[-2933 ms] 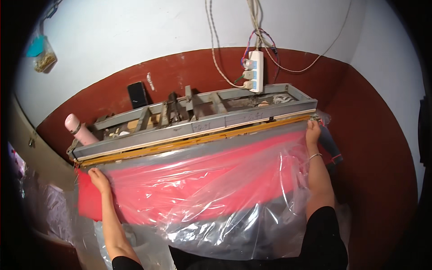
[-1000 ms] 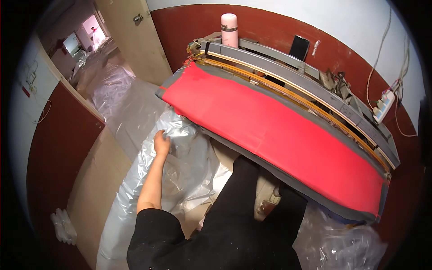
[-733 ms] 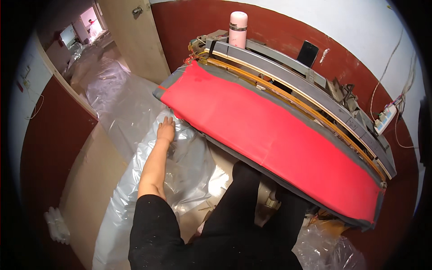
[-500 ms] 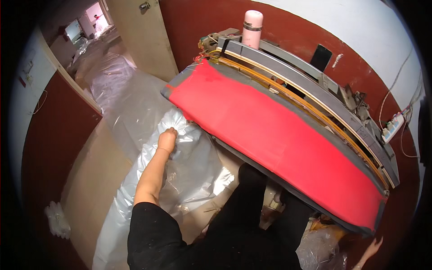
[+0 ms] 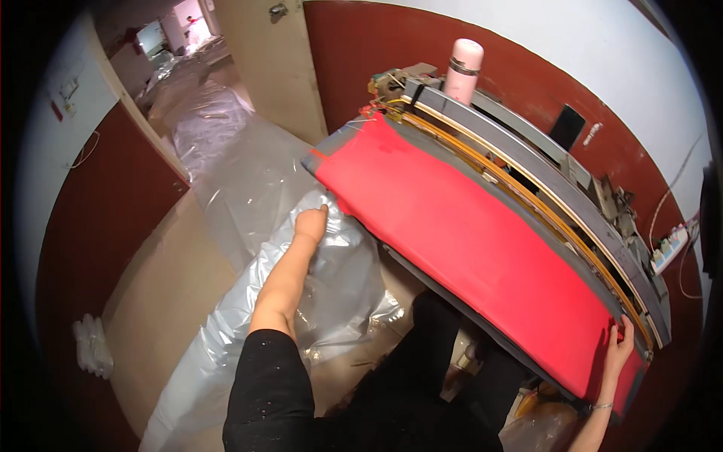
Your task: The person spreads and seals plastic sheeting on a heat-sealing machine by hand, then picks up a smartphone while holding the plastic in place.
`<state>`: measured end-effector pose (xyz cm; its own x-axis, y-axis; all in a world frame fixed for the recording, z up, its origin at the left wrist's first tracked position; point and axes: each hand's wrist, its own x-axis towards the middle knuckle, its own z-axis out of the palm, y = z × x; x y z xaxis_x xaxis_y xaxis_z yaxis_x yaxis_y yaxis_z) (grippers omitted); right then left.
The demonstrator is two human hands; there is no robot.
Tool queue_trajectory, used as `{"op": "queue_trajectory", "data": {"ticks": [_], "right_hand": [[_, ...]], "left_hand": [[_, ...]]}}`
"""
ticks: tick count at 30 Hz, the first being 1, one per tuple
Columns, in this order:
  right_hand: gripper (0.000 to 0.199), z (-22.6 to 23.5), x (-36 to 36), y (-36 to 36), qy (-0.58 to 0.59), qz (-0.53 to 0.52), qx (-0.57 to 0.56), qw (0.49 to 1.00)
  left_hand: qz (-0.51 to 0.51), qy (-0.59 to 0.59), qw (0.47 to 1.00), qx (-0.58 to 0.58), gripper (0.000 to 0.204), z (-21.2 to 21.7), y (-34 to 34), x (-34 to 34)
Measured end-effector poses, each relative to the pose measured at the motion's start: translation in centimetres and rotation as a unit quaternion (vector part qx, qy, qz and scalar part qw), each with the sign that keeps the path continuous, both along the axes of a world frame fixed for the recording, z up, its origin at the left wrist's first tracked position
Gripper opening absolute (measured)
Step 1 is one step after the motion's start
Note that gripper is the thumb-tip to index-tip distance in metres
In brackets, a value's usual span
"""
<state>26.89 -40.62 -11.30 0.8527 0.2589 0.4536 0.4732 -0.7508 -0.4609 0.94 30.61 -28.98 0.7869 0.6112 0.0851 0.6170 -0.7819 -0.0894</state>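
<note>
Two hands: both on the work
Plastic sheet: clear, crumpled, on the floor just left of the table
Left hand: fingers closed on the plastic sheet
Right hand: fingers apart, flat on the red cover at its near end
Bottle: pink, upright at the table's far end

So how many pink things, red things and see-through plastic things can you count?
Pink: 1, the bottle
Red: 1, the red sheet under the right hand
See-through: 1, the plastic sheet under the left hand
Total: 3
</note>
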Motion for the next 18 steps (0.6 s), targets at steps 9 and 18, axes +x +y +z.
{"op": "queue_trajectory", "data": {"ticks": [9,18], "right_hand": [[0.021,-0.1,-1.4,4.1,0.004,0.077,-0.008,0.997],[0.014,2.7,-6.6,18.3,-0.003,0.3,0.009,0.954]], "left_hand": [[0.248,-0.192,0.949,-0.027,0.02,1.5,-1.3,-21.1],[0.047,-0.46,0.887,-0.015,0.009,18.2,-8.9,-23.2]]}}
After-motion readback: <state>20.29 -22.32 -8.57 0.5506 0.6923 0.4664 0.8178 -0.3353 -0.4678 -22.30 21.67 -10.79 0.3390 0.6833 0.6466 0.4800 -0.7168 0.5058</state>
